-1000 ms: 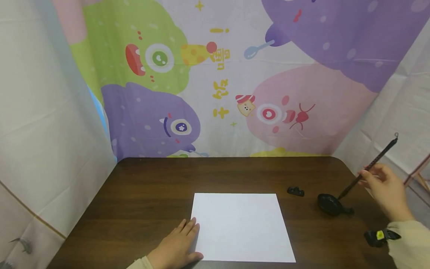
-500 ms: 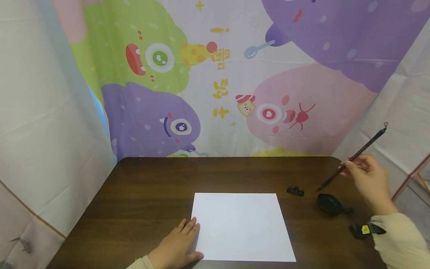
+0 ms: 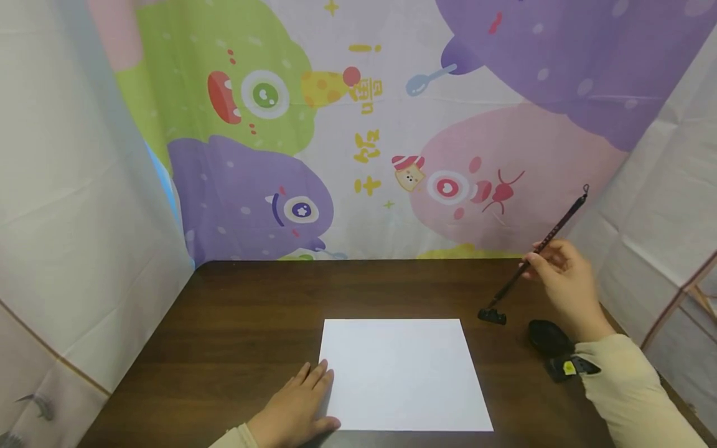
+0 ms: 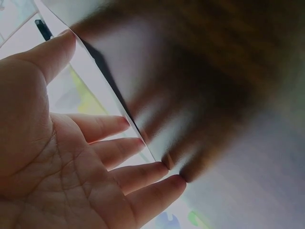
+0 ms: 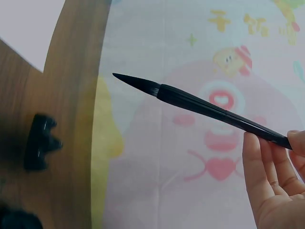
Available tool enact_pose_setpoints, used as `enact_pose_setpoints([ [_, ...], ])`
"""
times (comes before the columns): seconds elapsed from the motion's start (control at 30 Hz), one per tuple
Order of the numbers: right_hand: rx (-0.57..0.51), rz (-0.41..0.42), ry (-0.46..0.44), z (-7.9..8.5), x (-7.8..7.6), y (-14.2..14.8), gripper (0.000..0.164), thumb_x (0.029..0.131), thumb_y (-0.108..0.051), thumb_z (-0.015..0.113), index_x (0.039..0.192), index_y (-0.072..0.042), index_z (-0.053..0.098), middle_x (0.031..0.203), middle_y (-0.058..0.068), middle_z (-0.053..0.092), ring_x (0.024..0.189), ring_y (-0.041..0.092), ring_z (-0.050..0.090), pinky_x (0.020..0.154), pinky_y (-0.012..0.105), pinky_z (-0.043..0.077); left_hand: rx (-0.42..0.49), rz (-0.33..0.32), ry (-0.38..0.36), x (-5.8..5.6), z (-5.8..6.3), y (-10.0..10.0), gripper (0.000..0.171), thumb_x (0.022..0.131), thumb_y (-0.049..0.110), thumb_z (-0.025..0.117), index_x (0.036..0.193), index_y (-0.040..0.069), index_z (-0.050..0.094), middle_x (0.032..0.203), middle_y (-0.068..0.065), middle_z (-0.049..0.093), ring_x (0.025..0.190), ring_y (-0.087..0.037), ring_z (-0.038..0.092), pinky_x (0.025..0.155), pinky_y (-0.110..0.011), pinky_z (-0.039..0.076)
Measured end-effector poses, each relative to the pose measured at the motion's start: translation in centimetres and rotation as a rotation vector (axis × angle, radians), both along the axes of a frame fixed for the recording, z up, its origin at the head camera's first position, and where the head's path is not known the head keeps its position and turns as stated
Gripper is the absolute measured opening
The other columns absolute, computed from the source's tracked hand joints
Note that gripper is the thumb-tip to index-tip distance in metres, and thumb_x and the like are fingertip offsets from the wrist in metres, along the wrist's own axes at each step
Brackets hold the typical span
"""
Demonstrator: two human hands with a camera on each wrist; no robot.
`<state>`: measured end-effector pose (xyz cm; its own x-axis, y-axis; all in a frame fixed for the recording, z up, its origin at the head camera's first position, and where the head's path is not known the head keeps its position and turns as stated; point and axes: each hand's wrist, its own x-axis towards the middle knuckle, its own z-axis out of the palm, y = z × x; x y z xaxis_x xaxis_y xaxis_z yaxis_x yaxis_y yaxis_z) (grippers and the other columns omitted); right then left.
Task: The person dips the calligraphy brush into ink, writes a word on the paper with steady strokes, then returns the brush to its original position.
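My left hand (image 3: 297,404) lies palm down at the left edge of a white paper sheet (image 3: 409,373), its fingers straight and slightly apart, touching the paper. The sheet rests flat on a dark wood-grain bench (image 3: 235,323); beyond the sheet hangs a cloth backdrop (image 3: 358,230) printed with green, purple and pink one-eyed cartoon creatures. Just right of the sheet's far right corner sits a small black brush rest (image 3: 492,316). A writing brush (image 5: 195,101), also to the right of the sheet, slants upward to the right, dark tip lowest and apart from the rest. Farther right of the sheet, my right hand (image 3: 566,286) pinches the brush's shaft between thumb and fingers. Also right of the sheet, a black dish (image 3: 546,336) is partly hidden by the black wrist strap (image 3: 568,368) at my pale sleeve (image 3: 622,379).
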<state>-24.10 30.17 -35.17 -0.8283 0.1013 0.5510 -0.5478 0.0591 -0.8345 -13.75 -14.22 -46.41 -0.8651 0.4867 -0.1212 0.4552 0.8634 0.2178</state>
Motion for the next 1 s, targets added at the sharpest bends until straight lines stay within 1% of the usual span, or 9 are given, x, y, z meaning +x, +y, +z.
enact_pose_setpoints([
  [0.23, 0.115, 0.009, -0.001, 0.1, -0.9, -2.9, 0.016, 0.086, 0.001, 0.058, 0.1, -0.006, 0.054, 0.086, 0.001, 0.064, 0.073, 0.007, 0.066, 0.063, 0.024, 0.054, 0.0, 0.002, 0.041, 0.0, 0.0, 0.1, 0.081, 0.079, 0.057, 0.059, 0.137, 0.004, 0.041, 0.146, -0.017, 0.033, 0.129, -0.045, 0.032, 0.097, -0.058, 0.035],
  [0.33, 0.154, 0.016, -0.003, 0.2, -1.1, -4.3, 0.014, 0.087, -0.001, 0.058, 0.1, -0.004, 0.053, 0.086, 0.004, 0.064, 0.073, 0.008, 0.066, 0.064, 0.026, 0.054, 0.001, 0.005, 0.037, -0.1, 0.0, 0.2, 0.081, 0.078, 0.057, 0.059, 0.137, 0.004, 0.041, 0.146, -0.017, 0.034, 0.129, -0.045, 0.032, 0.097, -0.058, 0.035],
  [0.43, 0.184, 0.025, -0.014, 0.3, -1.3, -5.7, 0.017, 0.087, -0.003, 0.058, 0.102, 0.003, 0.051, 0.088, 0.009, 0.063, 0.074, 0.01, 0.066, 0.065, 0.028, 0.055, 0.001, 0.008, 0.018, -0.1, -0.1, 0.2, 0.082, 0.078, 0.058, 0.058, 0.137, 0.004, 0.041, 0.146, -0.016, 0.033, 0.129, -0.045, 0.031, 0.097, -0.06, 0.034],
  [0.6, 0.208, 0.041, -0.039, 0.6, -1.4, -8.2, 0.022, 0.088, -0.006, 0.059, 0.103, 0.007, 0.049, 0.09, 0.014, 0.062, 0.075, 0.011, 0.066, 0.067, 0.032, 0.055, -0.004, 0.015, 0.004, -0.1, -0.1, 0.3, 0.082, 0.078, 0.059, 0.058, 0.137, 0.005, 0.04, 0.146, -0.016, 0.033, 0.13, -0.045, 0.031, 0.096, -0.06, 0.034],
  [0.7, 0.223, 0.048, -0.05, 1.2, -0.8, -10.0, 0.02, 0.088, -0.003, 0.058, 0.103, 0.007, 0.05, 0.09, 0.022, 0.06, 0.073, 0.015, 0.066, 0.067, 0.03, 0.055, -0.011, 0.018, 0.009, 0.0, 0.0, 0.3, 0.082, 0.078, 0.059, 0.058, 0.137, 0.005, 0.041, 0.146, -0.016, 0.033, 0.13, -0.045, 0.031, 0.097, -0.059, 0.034],
  [0.73, 0.229, 0.045, -0.048, 1.1, -0.8, -10.4, 0.021, 0.088, -0.003, 0.058, 0.103, 0.008, 0.05, 0.09, 0.023, 0.059, 0.072, 0.017, 0.065, 0.066, 0.029, 0.055, -0.011, 0.018, 0.013, 0.0, 0.0, 0.4, 0.082, 0.078, 0.059, 0.058, 0.137, 0.005, 0.041, 0.146, -0.016, 0.033, 0.13, -0.045, 0.032, 0.097, -0.059, 0.034],
  [0.83, 0.235, 0.055, -0.036, 0.6, -1.1, -11.8, 0.019, 0.087, -0.003, 0.06, 0.101, 0.006, 0.051, 0.091, 0.024, 0.058, 0.071, 0.015, 0.065, 0.065, 0.026, 0.055, -0.01, 0.019, 0.014, 0.0, 0.0, 0.3, 0.082, 0.078, 0.059, 0.059, 0.138, 0.005, 0.04, 0.146, -0.015, 0.033, 0.13, -0.044, 0.031, 0.098, -0.058, 0.033],
  [0.93, 0.244, 0.076, -0.011, 0.2, -1.4, -13.1, 0.019, 0.086, -0.002, 0.061, 0.099, 0.008, 0.051, 0.091, 0.022, 0.058, 0.073, 0.017, 0.065, 0.064, 0.027, 0.056, -0.008, 0.019, 0.013, 0.1, 0.1, 0.3, 0.082, 0.078, 0.058, 0.059, 0.138, 0.005, 0.04, 0.146, -0.015, 0.033, 0.13, -0.044, 0.031, 0.099, -0.058, 0.033],
  [1.0, 0.263, 0.093, 0.001, 0.5, -0.9, -14.2, 0.018, 0.085, 0.001, 0.06, 0.098, 0.01, 0.051, 0.091, 0.023, 0.058, 0.074, 0.022, 0.065, 0.064, 0.026, 0.055, -0.007, 0.019, 0.011, 0.1, 0.1, 0.3, 0.082, 0.078, 0.058, 0.059, 0.138, 0.005, 0.04, 0.146, -0.015, 0.033, 0.13, -0.044, 0.031, 0.1, -0.057, 0.032],
])
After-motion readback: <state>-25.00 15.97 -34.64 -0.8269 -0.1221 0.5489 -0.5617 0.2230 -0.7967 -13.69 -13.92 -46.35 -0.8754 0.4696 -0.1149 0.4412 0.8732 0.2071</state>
